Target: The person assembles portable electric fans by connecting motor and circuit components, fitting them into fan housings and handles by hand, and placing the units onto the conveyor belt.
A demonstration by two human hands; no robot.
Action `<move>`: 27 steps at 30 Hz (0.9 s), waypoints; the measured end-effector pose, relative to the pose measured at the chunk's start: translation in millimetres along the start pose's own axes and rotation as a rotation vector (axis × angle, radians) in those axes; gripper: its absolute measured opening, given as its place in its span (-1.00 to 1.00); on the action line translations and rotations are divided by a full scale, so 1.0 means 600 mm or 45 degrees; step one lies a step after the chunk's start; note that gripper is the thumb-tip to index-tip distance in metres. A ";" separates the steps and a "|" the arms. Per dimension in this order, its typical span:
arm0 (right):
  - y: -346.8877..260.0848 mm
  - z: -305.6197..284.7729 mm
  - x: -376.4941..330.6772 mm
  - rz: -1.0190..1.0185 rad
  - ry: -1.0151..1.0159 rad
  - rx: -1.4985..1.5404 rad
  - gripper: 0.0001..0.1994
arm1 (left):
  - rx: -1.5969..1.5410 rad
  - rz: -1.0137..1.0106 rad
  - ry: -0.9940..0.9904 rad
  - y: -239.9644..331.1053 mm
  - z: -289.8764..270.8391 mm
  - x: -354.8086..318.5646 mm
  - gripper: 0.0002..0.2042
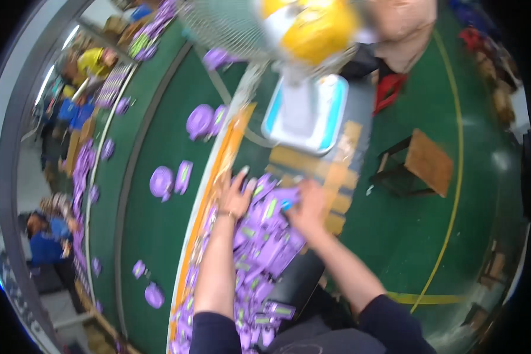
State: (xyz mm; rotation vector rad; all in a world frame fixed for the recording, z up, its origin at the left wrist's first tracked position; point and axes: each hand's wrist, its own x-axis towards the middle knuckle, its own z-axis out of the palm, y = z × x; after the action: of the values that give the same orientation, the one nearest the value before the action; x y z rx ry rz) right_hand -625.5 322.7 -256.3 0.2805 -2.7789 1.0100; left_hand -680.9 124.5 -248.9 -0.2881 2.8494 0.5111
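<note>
A heap of purple plastic parts (259,239), several with green patches, covers the dark workbench (298,286) in front of me. My left hand (235,197) rests at the heap's far left edge, fingers spread, beside the conveyor rail. Across the heap, my right hand (310,207) curls its fingers and thumb around a purple plastic part (286,194). A small bright blue spot (287,205) shows at the thumb of that hand. Motion blur softens the fingertips there.
Left of the bench runs a green conveyor belt (144,236) carrying round purple pieces (161,182). A white-and-blue tray (327,144) and a fan (230,29) with a yellow centre stand ahead. A wooden stool (428,162) is at right. People (97,62) work beyond the belt.
</note>
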 end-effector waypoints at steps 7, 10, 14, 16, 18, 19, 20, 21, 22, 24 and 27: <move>-0.082 0.050 -0.094 0.128 -0.207 0.075 -0.59 | 0.167 0.070 -0.201 -0.050 0.015 -0.103 -0.56; -0.119 0.054 -0.142 0.059 -0.333 0.041 -0.53 | 0.203 0.174 -0.176 -0.098 0.022 -0.149 -0.58; -0.153 0.057 -0.186 -0.024 -0.422 0.034 -0.53 | 0.173 0.239 -0.169 -0.119 0.001 -0.205 -0.60; -0.154 0.057 -0.184 -0.123 -0.418 0.118 -0.54 | 0.168 0.251 -0.140 -0.111 -0.019 -0.217 -0.61; -0.143 0.050 -0.190 -0.119 -0.377 0.234 -0.53 | 0.109 0.159 -0.072 -0.097 -0.051 -0.258 -0.62; -0.138 0.039 -0.193 -0.092 -0.337 0.356 -0.52 | -0.006 0.268 0.127 -0.113 -0.051 -0.292 -0.62; -0.147 -0.002 -0.193 -0.115 -0.373 0.306 -0.48 | 0.007 0.192 0.198 -0.118 -0.059 -0.339 -0.64; -0.144 -0.033 -0.211 -0.196 -0.420 0.227 -0.47 | 0.041 0.140 0.208 -0.100 -0.069 -0.391 -0.65; -0.142 -0.047 -0.243 -0.292 -0.468 0.155 -0.45 | 0.009 0.099 0.253 -0.101 -0.063 -0.449 -0.61; -0.132 -0.048 -0.322 -0.626 -0.665 0.103 -0.42 | 0.286 0.097 0.261 -0.097 -0.044 -0.546 -0.57; -0.178 -0.052 -0.383 -0.823 -0.683 0.050 -0.43 | 0.062 0.129 0.200 -0.191 0.058 -0.646 -0.56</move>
State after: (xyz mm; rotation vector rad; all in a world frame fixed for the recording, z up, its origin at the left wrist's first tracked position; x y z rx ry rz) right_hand -375.1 289.2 -218.4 1.5297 -2.7361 0.9014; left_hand -278.1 90.2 -216.4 -0.1828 3.0370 0.4558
